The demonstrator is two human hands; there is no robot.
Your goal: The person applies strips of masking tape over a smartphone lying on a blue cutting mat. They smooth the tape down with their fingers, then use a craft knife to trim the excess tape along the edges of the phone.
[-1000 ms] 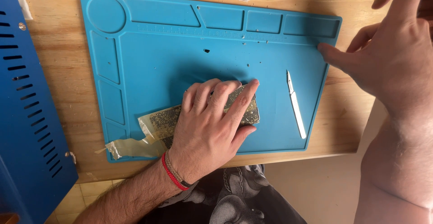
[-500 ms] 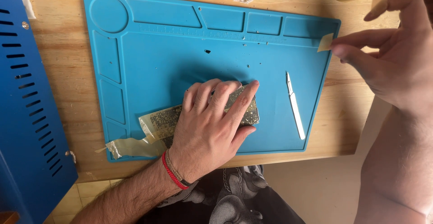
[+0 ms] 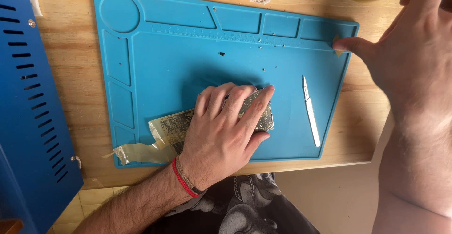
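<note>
Blue silicone mat [image 3: 179,50], two hands at work on it.

The left hand [image 3: 226,130] lies flat, fingers spread, pressing a glittery taped board [image 3: 188,123] near the mat's front edge. The right hand [image 3: 405,59], lifted a moment ago, now pinches a small tan tape scrap [image 3: 337,44] against the far right corner. A white scalpel [image 3: 310,111] lies along the right edge. Most of the board is hidden under the palm.
</note>
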